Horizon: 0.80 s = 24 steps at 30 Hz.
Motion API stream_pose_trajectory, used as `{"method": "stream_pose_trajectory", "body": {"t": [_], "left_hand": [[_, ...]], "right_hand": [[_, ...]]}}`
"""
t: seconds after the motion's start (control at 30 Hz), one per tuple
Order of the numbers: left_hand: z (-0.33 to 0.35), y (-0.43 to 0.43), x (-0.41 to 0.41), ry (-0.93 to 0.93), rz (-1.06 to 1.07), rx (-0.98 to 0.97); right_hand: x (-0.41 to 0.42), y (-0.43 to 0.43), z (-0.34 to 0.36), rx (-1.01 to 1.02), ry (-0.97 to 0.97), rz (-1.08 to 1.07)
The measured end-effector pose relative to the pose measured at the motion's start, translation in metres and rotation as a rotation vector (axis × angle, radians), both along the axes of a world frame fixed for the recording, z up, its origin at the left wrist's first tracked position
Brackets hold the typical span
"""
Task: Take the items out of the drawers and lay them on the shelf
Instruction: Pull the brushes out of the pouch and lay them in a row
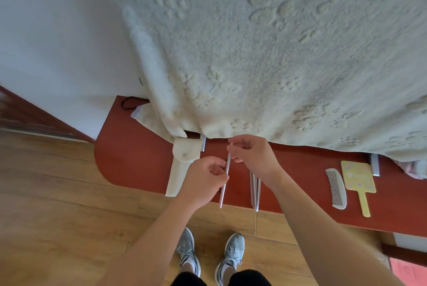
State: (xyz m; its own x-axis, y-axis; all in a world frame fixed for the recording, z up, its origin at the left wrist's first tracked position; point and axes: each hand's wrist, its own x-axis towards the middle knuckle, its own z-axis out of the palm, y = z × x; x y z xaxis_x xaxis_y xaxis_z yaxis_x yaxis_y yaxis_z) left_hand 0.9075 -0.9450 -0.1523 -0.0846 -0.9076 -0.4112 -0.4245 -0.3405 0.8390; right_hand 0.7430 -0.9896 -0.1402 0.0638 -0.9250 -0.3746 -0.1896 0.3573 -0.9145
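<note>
Together, one thin metal rod (225, 179) is pinched over the red shelf (138, 165) — low down by the left hand (205, 179), near its top by the right hand (251, 156). More rods (255, 189) lie just right of it — a cream pouch (179, 167) lies left.

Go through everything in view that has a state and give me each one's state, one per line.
Left hand: pinching the metal stick's lower part.
Right hand: pinching its upper end.
Metal stick: held in both hands above the shelf.
Cloth pouch: flat on the shelf, flap open.
Metal sticks: lying together on the shelf.
Comb: lying flat.
Yellow hand mirror: lying flat beside the comb.
</note>
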Motion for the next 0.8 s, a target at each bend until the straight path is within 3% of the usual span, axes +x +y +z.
{"method": "stream_pose_trajectory", "body": {"t": [0.47, 0.8], "left_hand": [[0.005, 0.013, 0.038, 0.159, 0.073, 0.088], [0.003, 0.011, 0.054, 0.164, 0.036, 0.122]], "right_hand": [[0.044, 0.006, -0.004, -0.005, 0.068, 0.021], [0.056, 0.006, -0.008, 0.082, -0.007, -0.072]]}}
